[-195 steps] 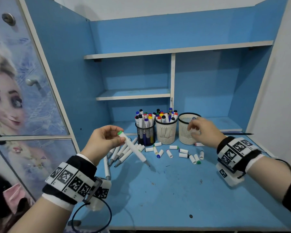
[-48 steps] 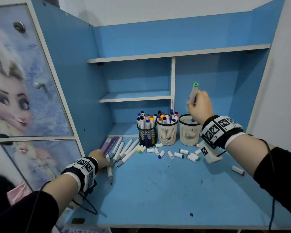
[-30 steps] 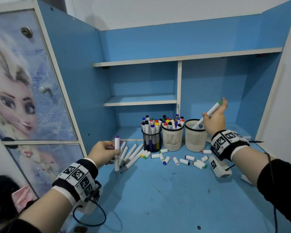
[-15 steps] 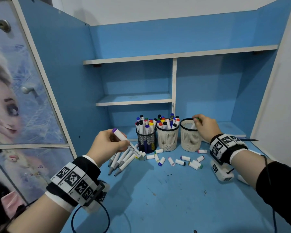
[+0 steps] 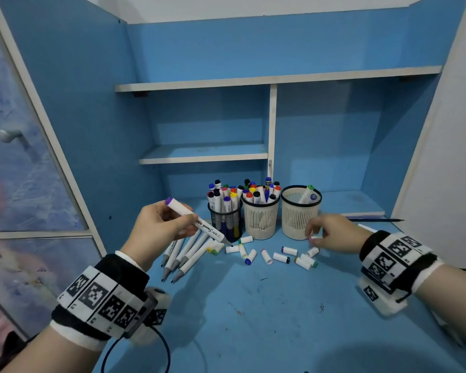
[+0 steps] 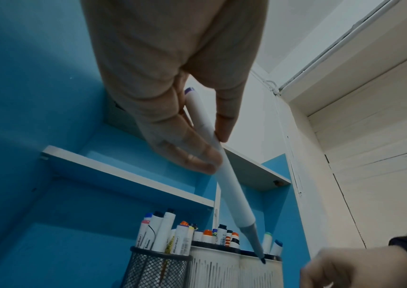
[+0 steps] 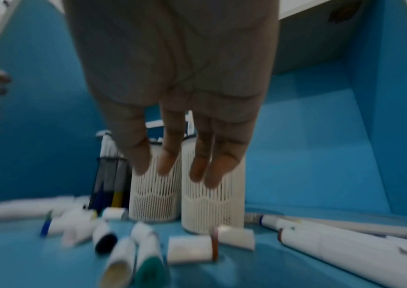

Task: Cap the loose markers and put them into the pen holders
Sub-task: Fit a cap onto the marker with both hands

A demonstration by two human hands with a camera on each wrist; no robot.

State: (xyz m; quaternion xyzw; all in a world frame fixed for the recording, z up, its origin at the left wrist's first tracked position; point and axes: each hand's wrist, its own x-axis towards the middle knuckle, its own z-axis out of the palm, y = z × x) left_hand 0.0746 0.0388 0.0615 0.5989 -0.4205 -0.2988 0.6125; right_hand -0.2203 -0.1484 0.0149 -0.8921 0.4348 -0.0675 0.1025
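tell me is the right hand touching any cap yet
Cannot tell. In the head view the right hand reaches a pink-ended cap, contact unclear; in the blurred right wrist view its fingertips hang above the caps.

Green-capped white marker [image 5: 306, 194] now standing in the right-hand white mesh holder [image 5: 300, 212], right hand [image 5: 331, 232] dropped empty over the scattered white caps [image 5: 285, 256], lower right of centre

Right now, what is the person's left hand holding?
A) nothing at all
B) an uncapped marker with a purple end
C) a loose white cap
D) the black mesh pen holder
B: the left hand grips an uncapped marker with a purple end, its bare tip pointing down toward the desk.
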